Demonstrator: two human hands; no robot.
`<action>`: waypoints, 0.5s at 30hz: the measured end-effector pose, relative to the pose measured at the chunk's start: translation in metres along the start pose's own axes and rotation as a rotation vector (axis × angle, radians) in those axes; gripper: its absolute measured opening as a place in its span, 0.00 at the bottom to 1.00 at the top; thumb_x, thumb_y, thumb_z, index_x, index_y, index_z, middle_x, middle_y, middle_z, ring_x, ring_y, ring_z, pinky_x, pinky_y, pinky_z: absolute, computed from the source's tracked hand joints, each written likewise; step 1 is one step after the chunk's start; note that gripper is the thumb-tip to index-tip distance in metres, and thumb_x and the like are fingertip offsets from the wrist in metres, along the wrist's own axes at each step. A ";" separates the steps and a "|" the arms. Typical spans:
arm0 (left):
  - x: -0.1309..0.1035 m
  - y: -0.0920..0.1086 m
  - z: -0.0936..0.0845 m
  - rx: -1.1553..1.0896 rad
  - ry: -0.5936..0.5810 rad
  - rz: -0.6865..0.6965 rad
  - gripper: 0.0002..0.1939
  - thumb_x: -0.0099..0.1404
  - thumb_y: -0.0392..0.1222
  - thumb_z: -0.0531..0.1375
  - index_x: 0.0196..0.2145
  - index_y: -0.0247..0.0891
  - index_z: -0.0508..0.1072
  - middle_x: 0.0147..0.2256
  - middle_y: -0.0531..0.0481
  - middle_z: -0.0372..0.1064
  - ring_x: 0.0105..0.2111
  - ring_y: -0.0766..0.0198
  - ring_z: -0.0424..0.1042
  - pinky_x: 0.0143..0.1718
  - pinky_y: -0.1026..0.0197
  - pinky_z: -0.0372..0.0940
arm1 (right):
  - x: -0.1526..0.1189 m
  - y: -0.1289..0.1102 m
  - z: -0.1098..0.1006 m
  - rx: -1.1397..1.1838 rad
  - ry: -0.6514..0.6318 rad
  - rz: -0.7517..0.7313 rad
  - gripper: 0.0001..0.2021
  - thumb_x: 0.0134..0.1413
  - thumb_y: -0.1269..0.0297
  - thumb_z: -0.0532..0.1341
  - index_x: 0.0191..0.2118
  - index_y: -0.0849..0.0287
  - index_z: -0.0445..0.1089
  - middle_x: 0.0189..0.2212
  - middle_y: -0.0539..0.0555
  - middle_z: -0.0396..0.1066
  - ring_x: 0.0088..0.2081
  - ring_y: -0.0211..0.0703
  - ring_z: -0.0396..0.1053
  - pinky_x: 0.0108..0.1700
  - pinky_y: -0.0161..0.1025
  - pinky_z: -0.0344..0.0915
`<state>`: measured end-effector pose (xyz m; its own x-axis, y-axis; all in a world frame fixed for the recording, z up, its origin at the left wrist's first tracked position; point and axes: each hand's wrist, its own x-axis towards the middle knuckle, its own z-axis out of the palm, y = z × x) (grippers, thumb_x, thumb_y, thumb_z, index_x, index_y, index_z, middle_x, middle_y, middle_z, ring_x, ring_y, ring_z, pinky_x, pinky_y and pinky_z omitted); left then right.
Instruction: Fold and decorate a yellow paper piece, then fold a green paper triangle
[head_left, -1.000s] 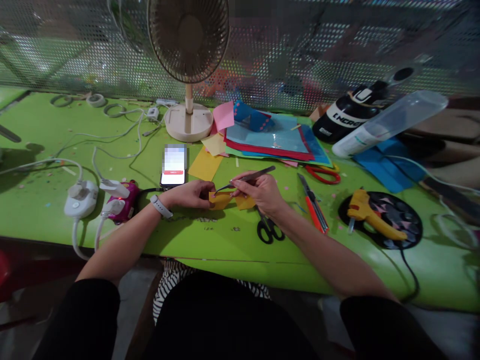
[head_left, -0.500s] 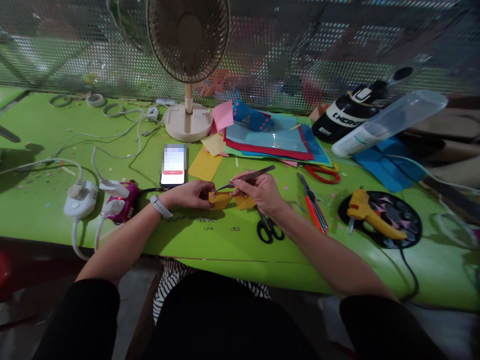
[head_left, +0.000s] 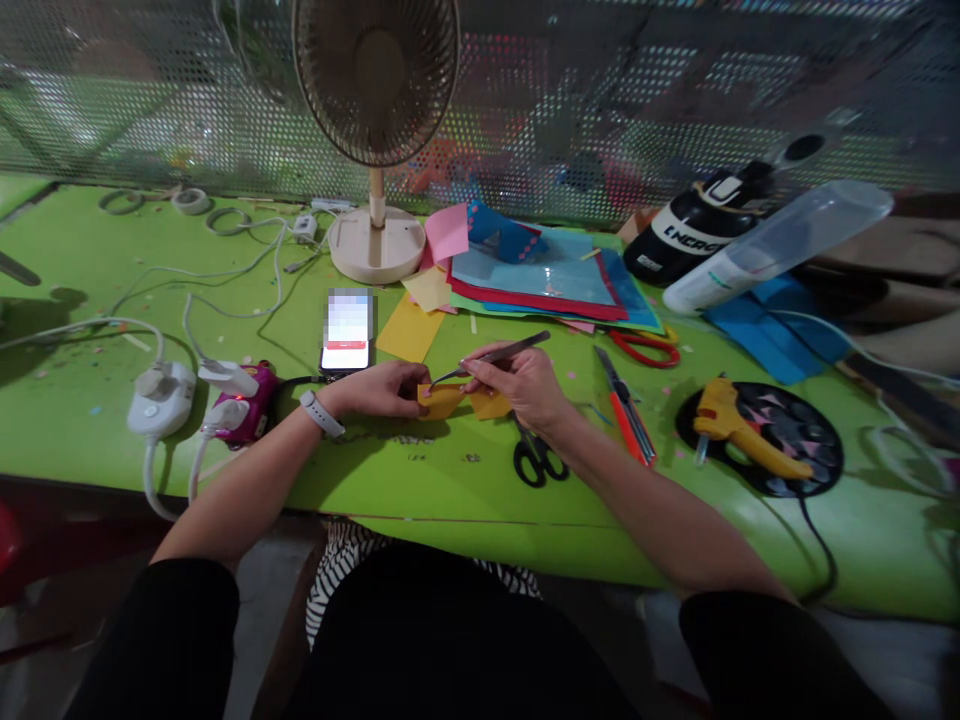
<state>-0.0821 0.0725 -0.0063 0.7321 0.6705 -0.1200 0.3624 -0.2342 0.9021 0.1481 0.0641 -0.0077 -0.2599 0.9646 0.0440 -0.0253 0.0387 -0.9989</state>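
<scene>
Between thumb and fingers, my left hand (head_left: 391, 388) grips the left end of a folded piece of yellow-orange paper (head_left: 444, 402). A tiny pink piece (head_left: 427, 391) sits on that paper near my left fingertips. My right hand (head_left: 519, 382) is closed around a pair of bent-tip metal tweezers (head_left: 517, 348), whose tip points left and reaches the paper by the pink piece. Another part of the paper shows under my right fingers. Black-handled scissors (head_left: 534, 462) lie just below my right hand, their blades partly hidden. Several tiny bits (head_left: 414, 440) are scattered on the table in front.
An orange utility knife (head_left: 628, 410) and a yellow glue gun (head_left: 750, 430) on a black dish lie to the right. Behind are a phone (head_left: 347, 330), a fan (head_left: 377, 245) and stacked coloured sheets (head_left: 540, 280). Power adapters (head_left: 244, 402) with cables stand left on the green table (head_left: 420, 490).
Hardly anything differs. Both hands, the tweezers and the yellow paper stay in nearly the same place, with the tweezer tip still at the pink piece.
</scene>
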 end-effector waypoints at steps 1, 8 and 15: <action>0.000 0.000 0.000 -0.001 0.002 0.000 0.09 0.55 0.39 0.62 0.32 0.37 0.64 0.24 0.57 0.61 0.23 0.70 0.59 0.26 0.63 0.53 | 0.000 0.000 0.000 0.001 -0.001 0.000 0.11 0.45 0.57 0.70 0.32 0.59 0.76 0.21 0.50 0.76 0.23 0.40 0.75 0.30 0.37 0.74; 0.001 0.000 0.000 -0.009 0.001 0.003 0.09 0.55 0.40 0.62 0.32 0.37 0.64 0.23 0.57 0.60 0.23 0.70 0.59 0.26 0.62 0.54 | 0.000 0.002 -0.001 0.004 0.001 0.005 0.12 0.44 0.56 0.71 0.32 0.58 0.76 0.21 0.50 0.76 0.23 0.40 0.75 0.30 0.38 0.75; 0.001 -0.001 0.001 -0.033 -0.004 0.018 0.09 0.56 0.40 0.62 0.31 0.37 0.64 0.23 0.57 0.60 0.22 0.70 0.59 0.25 0.63 0.54 | 0.000 0.001 0.000 0.001 0.006 0.009 0.13 0.43 0.56 0.71 0.32 0.59 0.76 0.20 0.50 0.76 0.23 0.40 0.75 0.30 0.37 0.75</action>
<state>-0.0815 0.0728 -0.0072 0.7405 0.6638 -0.1052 0.3302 -0.2230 0.9172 0.1481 0.0642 -0.0092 -0.2540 0.9666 0.0347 -0.0236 0.0297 -0.9993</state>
